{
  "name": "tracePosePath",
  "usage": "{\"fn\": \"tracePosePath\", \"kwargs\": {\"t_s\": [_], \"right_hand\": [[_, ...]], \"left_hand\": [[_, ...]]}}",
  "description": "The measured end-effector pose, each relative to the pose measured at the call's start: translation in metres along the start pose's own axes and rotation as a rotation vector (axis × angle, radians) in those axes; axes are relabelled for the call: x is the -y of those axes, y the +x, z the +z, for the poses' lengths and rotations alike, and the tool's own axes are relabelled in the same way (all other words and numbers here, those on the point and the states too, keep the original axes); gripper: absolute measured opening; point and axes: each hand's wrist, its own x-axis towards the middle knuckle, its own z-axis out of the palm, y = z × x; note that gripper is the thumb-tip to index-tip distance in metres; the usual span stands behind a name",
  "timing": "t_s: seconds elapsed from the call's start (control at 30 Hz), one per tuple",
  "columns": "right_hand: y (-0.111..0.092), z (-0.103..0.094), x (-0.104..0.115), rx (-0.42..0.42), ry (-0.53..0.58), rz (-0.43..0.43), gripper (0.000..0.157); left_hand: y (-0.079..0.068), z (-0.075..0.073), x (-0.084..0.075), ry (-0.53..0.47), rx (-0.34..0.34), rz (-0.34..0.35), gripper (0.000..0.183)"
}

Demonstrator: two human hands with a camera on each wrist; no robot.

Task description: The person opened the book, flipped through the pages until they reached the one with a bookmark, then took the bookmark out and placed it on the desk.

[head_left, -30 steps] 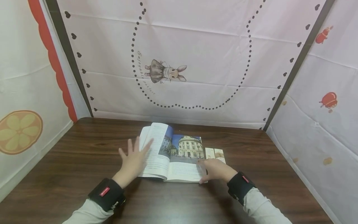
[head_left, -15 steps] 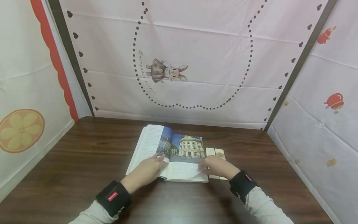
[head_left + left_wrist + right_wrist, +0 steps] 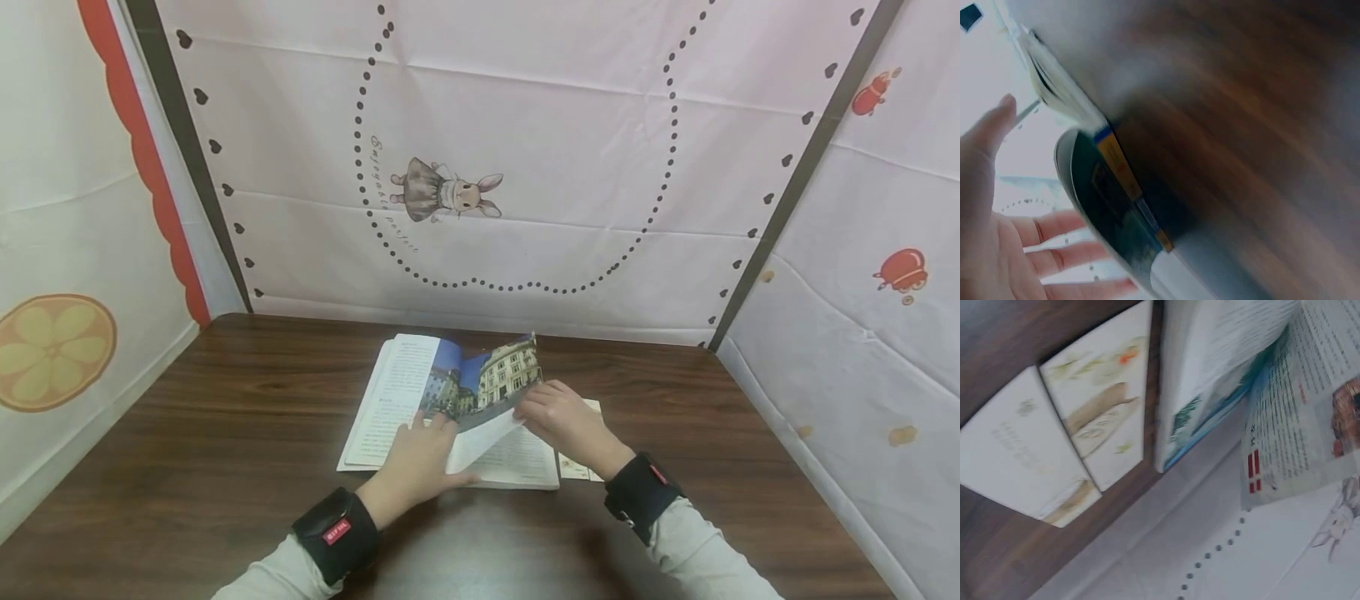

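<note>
An open book [image 3: 386,408] lies on the table, with printed text and photos of buildings across its pages. My left hand [image 3: 420,458] rests on it near the spine, fingers extended. In the left wrist view, that hand [image 3: 997,250] has its thumb and fingers spread beside the book's curved cover [image 3: 1129,231]. My right hand [image 3: 566,421] pinches the outer edge of the right-hand page [image 3: 498,387], which is lifted and bends up from the book. The right wrist view shows the raised page's printed back [image 3: 1297,419], but the hand itself is out of that frame.
Two pale cards [image 3: 1094,419] with soft drawings lie side by side to the right of the book, partly under my right forearm in the head view. The dark wooden table [image 3: 225,425] is bordered by printed white cloth walls [image 3: 570,167].
My left hand has come from the book's left side onto its middle, and the left pages have settled flat. My right hand has raised the right-hand page, moving up and slightly left.
</note>
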Motion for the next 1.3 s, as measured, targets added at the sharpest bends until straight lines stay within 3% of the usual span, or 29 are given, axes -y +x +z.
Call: {"fn": "tracePosePath", "kwargs": {"t_s": [0.23,0.33,0.4,0.47,0.6,0.67,0.73,0.83,0.97,1.07,1.17,1.23,1.3], "right_hand": [[0.008,-0.002,0.006,-0.069,0.005,0.035,0.018],[0.006,0.0,0.005,-0.102,0.023,0.086,0.03],[0.005,0.0,0.004,-0.087,0.049,0.154,0.039],[0.002,0.001,0.004,-0.017,0.098,0.242,0.044],[-0.006,0.004,0.005,0.276,0.195,0.389,0.039],[-0.012,0.007,0.006,0.419,0.231,0.41,0.037],[-0.018,0.01,0.007,0.514,0.262,0.395,0.039],[-0.026,0.014,0.008,0.587,0.288,0.38,0.049],[-0.03,0.015,0.008,0.603,0.284,0.371,0.06],[-0.028,0.016,0.008,0.59,0.284,0.357,0.057],[-0.026,0.017,0.008,0.594,0.285,0.349,0.053],[-0.026,0.017,0.008,0.605,0.293,0.35,0.052],[-0.025,0.017,0.009,0.612,0.307,0.351,0.05]], "left_hand": [[0.003,0.003,-0.008,0.08,-0.08,-0.033,0.042],[0.004,0.0,-0.006,0.017,-0.111,-0.074,0.025],[0.005,-0.005,-0.002,-0.096,-0.143,-0.127,0.021],[0.007,-0.011,0.004,-0.25,-0.181,-0.207,0.025],[0.011,-0.021,0.02,-0.544,-0.275,-0.381,0.017],[0.01,-0.024,0.028,-0.581,-0.317,-0.42,0.029],[0.009,-0.025,0.035,-0.516,-0.33,-0.412,0.042],[0.004,-0.024,0.041,-0.3,-0.308,-0.319,0.047],[-0.001,-0.021,0.043,-0.072,-0.192,-0.226,0.041],[-0.003,-0.021,0.044,-0.023,-0.079,-0.088,0.045],[-0.005,-0.02,0.043,0.006,0.012,0.175,0.047],[-0.006,-0.019,0.041,0.02,0.061,0.305,0.046],[-0.007,-0.019,0.037,0.031,0.095,0.33,0.041]]}}
